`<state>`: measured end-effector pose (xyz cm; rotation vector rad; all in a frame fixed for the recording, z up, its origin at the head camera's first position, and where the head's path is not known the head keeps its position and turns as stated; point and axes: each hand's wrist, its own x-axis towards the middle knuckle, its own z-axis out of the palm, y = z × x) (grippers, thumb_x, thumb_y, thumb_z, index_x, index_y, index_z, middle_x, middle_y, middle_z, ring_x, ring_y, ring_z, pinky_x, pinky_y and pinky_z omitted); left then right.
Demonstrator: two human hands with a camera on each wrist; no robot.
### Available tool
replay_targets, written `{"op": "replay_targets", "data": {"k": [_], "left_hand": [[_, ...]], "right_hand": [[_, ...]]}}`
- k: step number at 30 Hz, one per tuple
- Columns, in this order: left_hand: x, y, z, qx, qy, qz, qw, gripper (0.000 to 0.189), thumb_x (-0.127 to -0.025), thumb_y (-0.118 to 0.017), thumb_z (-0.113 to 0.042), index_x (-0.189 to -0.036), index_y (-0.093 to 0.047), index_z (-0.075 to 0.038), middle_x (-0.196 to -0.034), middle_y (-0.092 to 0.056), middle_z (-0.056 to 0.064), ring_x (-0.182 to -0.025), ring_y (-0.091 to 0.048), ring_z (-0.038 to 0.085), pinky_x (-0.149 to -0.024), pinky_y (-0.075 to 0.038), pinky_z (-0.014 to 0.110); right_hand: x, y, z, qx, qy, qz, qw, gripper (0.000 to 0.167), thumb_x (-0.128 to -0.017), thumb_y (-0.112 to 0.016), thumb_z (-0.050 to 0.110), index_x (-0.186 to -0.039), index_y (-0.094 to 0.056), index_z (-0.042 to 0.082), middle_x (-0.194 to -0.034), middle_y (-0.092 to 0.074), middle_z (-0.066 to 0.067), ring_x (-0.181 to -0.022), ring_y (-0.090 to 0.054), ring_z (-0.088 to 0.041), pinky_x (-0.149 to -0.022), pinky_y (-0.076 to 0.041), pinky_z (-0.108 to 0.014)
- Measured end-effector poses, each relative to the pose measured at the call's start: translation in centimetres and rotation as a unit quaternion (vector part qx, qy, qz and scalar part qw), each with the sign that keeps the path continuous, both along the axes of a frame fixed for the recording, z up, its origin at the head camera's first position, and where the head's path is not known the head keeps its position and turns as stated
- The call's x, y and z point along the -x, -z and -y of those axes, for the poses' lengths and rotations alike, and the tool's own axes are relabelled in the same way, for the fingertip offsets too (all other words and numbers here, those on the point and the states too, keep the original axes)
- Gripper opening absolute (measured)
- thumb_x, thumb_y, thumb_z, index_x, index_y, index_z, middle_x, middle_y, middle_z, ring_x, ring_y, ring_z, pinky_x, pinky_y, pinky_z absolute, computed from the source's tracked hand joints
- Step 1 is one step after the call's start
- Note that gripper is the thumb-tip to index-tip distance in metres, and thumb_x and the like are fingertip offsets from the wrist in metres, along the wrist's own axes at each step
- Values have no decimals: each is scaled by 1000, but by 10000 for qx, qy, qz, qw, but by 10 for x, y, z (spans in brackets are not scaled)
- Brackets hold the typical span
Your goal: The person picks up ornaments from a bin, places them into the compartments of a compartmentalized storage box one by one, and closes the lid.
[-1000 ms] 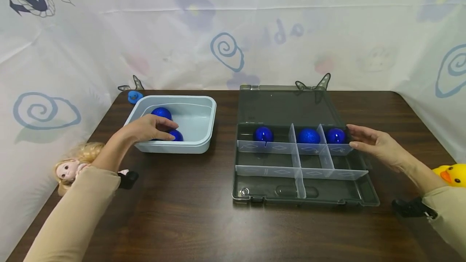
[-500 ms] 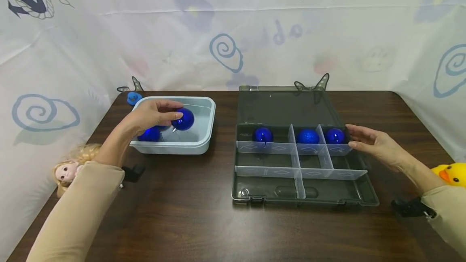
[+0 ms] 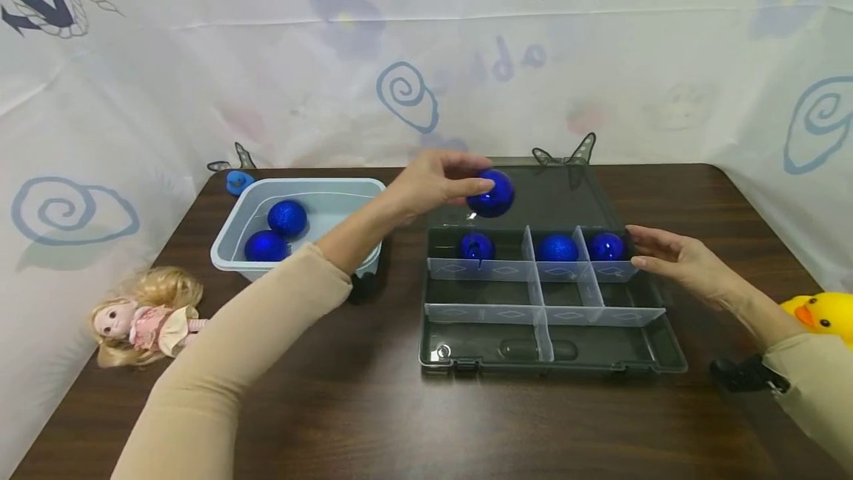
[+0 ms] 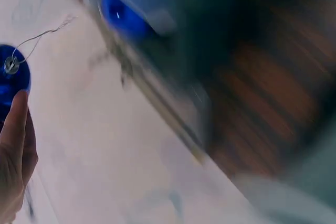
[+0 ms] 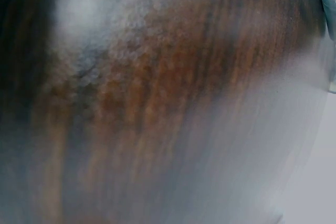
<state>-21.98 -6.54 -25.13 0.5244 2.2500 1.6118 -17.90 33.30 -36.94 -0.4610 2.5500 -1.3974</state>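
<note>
My left hand [image 3: 436, 184] pinches a shiny blue Christmas bauble [image 3: 494, 195] between thumb and fingers, raised over the back left of a smoky divided box [image 3: 480, 354]. Its metal cap and wire loop [image 4: 38, 36] show in the left wrist view. Three blue baubles sit in the box's back row: a shiny one [image 3: 477, 247] at left, a glittery one [image 3: 558, 248] in the middle and another shiny one [image 3: 606, 247] at right. My right hand [image 3: 689, 267] rests with relaxed fingers at the box's right rim; the right wrist view misses it.
A light blue tub [image 3: 326, 185] with two blue baubles [image 3: 286, 218] stands at left. Around the edges are a blue toy duck [image 3: 238, 182], a blonde doll [image 3: 146, 321] and a yellow duck [image 3: 826, 313]. The box's lid [image 3: 533, 191] lies folded back.
My left hand has lifted a shiny bauble out of the tub and carried it right, over the box. Two baubles now show in the tub. My right hand has stayed at the rim.
</note>
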Motion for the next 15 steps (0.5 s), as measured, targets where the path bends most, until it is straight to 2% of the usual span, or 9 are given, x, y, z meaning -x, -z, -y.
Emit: {"op": "replay_targets", "data": {"k": [3,6,8,11,13,15], "left_hand": [[-2,5,-42,-99,400,5,9991,39,-87,-69,-17,-124,-61,-6,-119,-62,10,-104,-62,20,-83,-54,32],[-7,12,-79,-113,754,-34,9971,38,-87,-69,-18,-123,-62,-7,-118,-63,9,-100,-62,17,-79,-54,27],[-11,16,-100,-104,957,-46,9953,38,-87,-69,-18,-123,-62,-7,-119,-64,8,-100,-63,15,-78,-54,24],[-16,19,-125,-18,1196,-248,9925,38,-87,-69,-19,-123,-62,-9,-121,-64,7,-103,-63,13,-78,-52,19],[-18,20,-140,59,1290,-437,9907,38,-86,-70,-20,-122,-62,-10,-121,-64,4,-105,-62,11,-79,-49,16],[-20,21,-152,116,1358,-567,9890,38,-86,-70,-20,-122,-63,-11,-122,-64,2,-108,-61,8,-81,-47,12]], "right_hand": [[0,-3,1,-104,84,78,9999,58,-95,-56,12,-144,-29,-3,-144,-30,-33,-105,-43,21,-82,-43,-5],[1,-5,2,-111,92,148,9998,58,-95,-55,14,-144,-29,-4,-144,-32,-32,-104,-43,20,-82,-43,-5],[1,-5,2,-3,22,193,9998,57,-96,-55,13,-143,-29,-6,-140,-44,-20,-104,-46,18,-82,-44,-7],[1,-4,2,250,-75,238,9994,50,-96,-54,10,-139,-35,-6,-125,-58,6,-103,-53,12,-82,-46,-9],[1,-3,0,434,-106,245,9987,39,-95,-54,6,-133,-45,2,-113,-59,21,-100,-56,8,-82,-46,-10],[0,-3,-2,605,-112,233,9978,32,-94,-54,3,-124,-51,14,-108,-60,23,-98,-58,5,-81,-47,-11]]}}
